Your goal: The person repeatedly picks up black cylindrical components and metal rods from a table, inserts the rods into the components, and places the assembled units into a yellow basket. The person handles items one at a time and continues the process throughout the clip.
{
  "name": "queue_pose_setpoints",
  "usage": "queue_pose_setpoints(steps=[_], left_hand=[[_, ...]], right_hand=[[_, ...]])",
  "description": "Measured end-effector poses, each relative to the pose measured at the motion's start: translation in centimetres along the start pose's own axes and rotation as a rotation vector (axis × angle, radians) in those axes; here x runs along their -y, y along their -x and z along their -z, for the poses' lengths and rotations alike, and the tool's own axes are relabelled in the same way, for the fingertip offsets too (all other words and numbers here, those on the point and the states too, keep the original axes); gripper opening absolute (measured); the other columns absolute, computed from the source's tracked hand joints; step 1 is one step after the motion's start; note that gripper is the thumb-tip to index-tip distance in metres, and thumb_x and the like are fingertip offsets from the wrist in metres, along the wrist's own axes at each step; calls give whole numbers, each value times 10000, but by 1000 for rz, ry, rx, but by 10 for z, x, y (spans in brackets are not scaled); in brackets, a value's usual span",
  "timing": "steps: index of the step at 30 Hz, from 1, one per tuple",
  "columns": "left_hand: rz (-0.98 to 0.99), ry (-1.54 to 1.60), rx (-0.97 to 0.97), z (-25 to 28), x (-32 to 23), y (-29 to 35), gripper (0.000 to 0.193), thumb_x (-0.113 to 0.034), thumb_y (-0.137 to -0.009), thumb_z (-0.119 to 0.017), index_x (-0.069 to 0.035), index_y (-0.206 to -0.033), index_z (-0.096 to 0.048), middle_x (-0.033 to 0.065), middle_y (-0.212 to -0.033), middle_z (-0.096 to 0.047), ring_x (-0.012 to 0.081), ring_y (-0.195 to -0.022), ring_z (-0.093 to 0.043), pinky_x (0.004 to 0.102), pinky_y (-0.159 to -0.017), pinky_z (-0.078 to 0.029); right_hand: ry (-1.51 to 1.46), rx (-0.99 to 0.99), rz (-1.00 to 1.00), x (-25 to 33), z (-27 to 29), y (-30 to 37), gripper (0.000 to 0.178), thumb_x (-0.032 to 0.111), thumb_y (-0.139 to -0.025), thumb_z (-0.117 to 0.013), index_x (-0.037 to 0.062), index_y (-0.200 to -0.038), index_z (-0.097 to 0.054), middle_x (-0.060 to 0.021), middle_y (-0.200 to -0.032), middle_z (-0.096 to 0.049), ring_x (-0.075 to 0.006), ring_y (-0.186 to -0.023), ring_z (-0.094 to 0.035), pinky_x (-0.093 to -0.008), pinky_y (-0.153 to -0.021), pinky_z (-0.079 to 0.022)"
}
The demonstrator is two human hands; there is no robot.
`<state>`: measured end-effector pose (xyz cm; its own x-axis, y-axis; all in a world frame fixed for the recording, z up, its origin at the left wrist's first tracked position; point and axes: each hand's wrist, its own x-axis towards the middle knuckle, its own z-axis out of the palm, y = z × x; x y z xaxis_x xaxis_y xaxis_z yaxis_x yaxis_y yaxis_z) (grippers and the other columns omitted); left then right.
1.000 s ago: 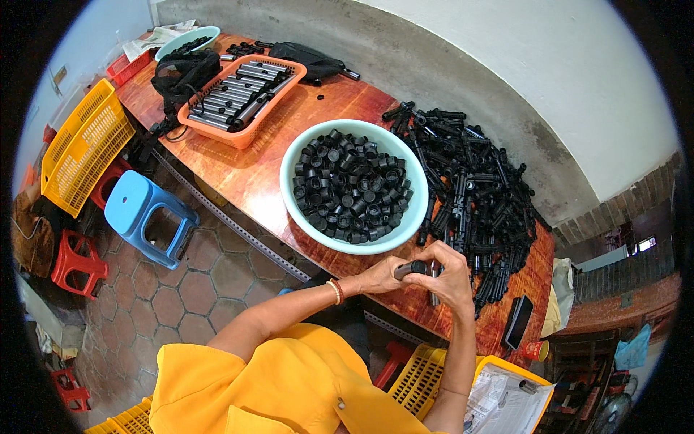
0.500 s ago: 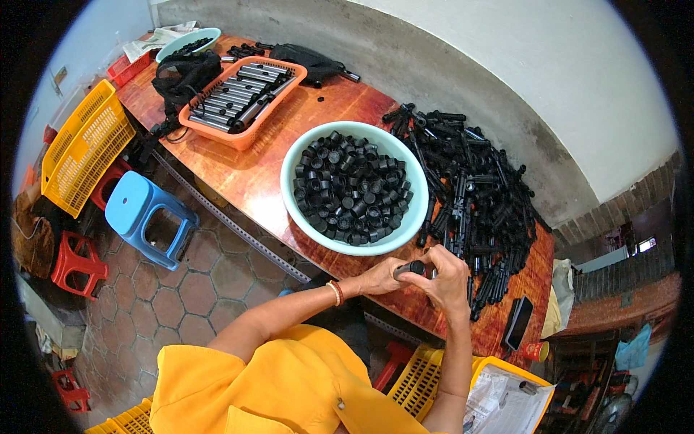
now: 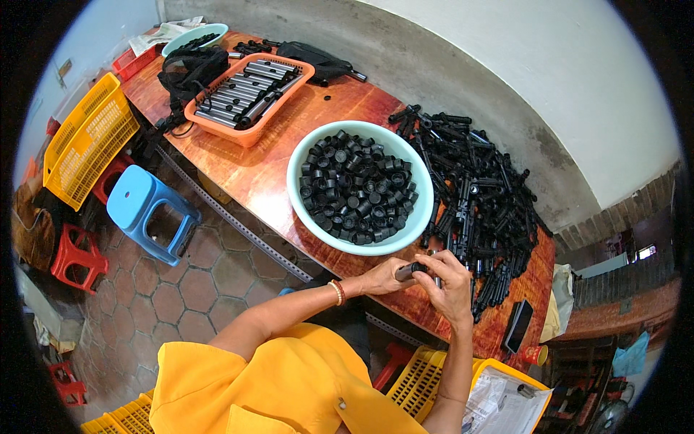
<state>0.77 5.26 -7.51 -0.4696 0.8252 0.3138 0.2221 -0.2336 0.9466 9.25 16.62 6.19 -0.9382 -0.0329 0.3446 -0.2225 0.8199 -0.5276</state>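
Observation:
My left hand (image 3: 388, 276), a red and white bracelet at its wrist, is closed round a short black cylinder (image 3: 409, 272) at the table's near edge. My right hand (image 3: 450, 283) is beside it, its bent thumb and fingers drawn together by the cylinder's end. What is in those fingers is too small to make out. Just beyond my hands stands a pale green basin (image 3: 298, 210) with many small black caps (image 3: 354, 186) in it. To the right of the basin lies a heap of long black tubular parts (image 3: 470, 195).
An orange basket (image 3: 249, 137) of silver tubes stands farther left on the wooden table (image 3: 253, 181). A dark phone (image 3: 517, 325) lies by the right edge. A yellow crate (image 3: 541, 409) lined with paper is below. A blue stool (image 3: 137, 202) stands left on the tiled floor.
My right hand's fingers have shifted a little off the cylinder, their grip changing. My left hand keeps its hold on it. The whole view has shifted slightly.

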Motion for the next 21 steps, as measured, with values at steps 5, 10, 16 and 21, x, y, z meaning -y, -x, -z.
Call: queue_pose_setpoints(steps=[5,10,16,21], left_hand=[[-35,-27,-12,0,9,-1,226,-182,-875,-614,21,-864,-515,95,-645,-531,140,-595,-458,347,-585,-426],[-14,-26,6,2,0,0,250,-203,-890,-608,22,-840,-511,93,-651,-530,125,-609,-447,344,-584,-419],[58,53,19,3,-1,0,193,-149,-846,-605,6,-798,-501,28,-672,-508,84,-668,-424,309,-594,-412],[30,50,20,1,3,1,178,-142,-848,-604,6,-824,-508,22,-693,-515,83,-684,-425,305,-610,-419]], right_hand=[[-25,-7,10,-5,-4,0,269,50,-734,-722,17,-1000,-692,-93,-843,-620,-162,-700,-608,-263,-592,-487],[-43,-13,29,-12,-7,2,277,55,-741,-727,18,-1013,-691,-89,-862,-627,-146,-688,-605,-250,-580,-492],[-60,-15,35,-13,-8,2,283,59,-745,-727,21,-1022,-690,-88,-876,-630,-138,-690,-602,-244,-576,-487],[-121,-16,-12,-15,-11,4,287,55,-746,-727,27,-1028,-691,-83,-875,-629,-123,-693,-592,-233,-573,-475]])
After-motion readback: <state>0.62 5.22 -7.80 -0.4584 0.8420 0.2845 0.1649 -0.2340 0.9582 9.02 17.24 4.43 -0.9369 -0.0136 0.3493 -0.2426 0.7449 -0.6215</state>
